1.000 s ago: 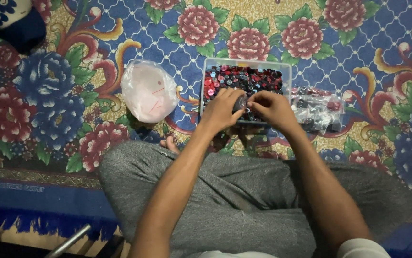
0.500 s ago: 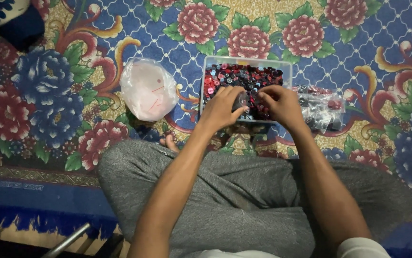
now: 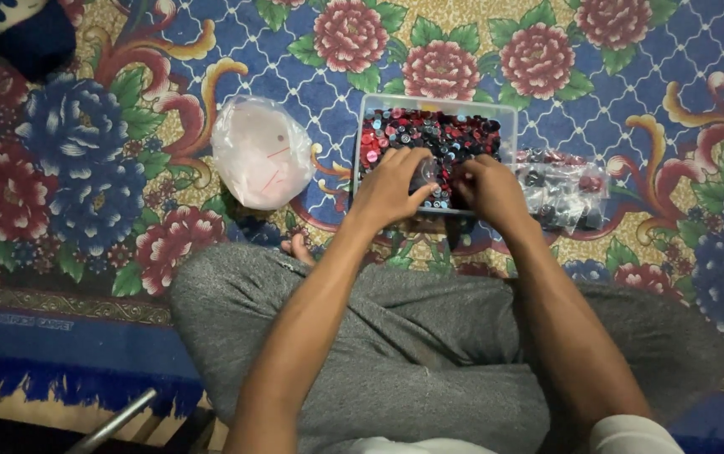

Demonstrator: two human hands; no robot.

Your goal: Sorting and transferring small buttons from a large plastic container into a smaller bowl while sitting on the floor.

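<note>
Spread across the floor is a carpet (image 3: 126,151) patterned with large red and blue flowers on a blue lattice, and a person sits on it cross-legged in grey trousers (image 3: 412,336), seen from above.

Just past the knees stands a clear plastic box (image 3: 509,118), rectangular and open at the top. It is filled with small buttons (image 3: 446,134), mostly red and black, with a few lighter ones mixed in.

Both hands rest at the near edge of this box, close together. The left hand (image 3: 391,185) lies over the buttons with its fingers curled down, and a small clear bag (image 3: 426,174) shows between the two hands; the left thumb and fingers seem to pinch it, though what the bag holds cannot be told. The right hand (image 3: 488,189) is bent inward toward the same spot, its fingertips hidden, so whether its grip is pressed together or loose cannot be told.

Touching the right side of the box lies a crumpled clear bag (image 3: 563,189) holding dark and red pieces. Well to the left of the box sits a whitish plastic bag (image 3: 261,151), rounded and knotted shut, its contents too faint to make out.
</note>
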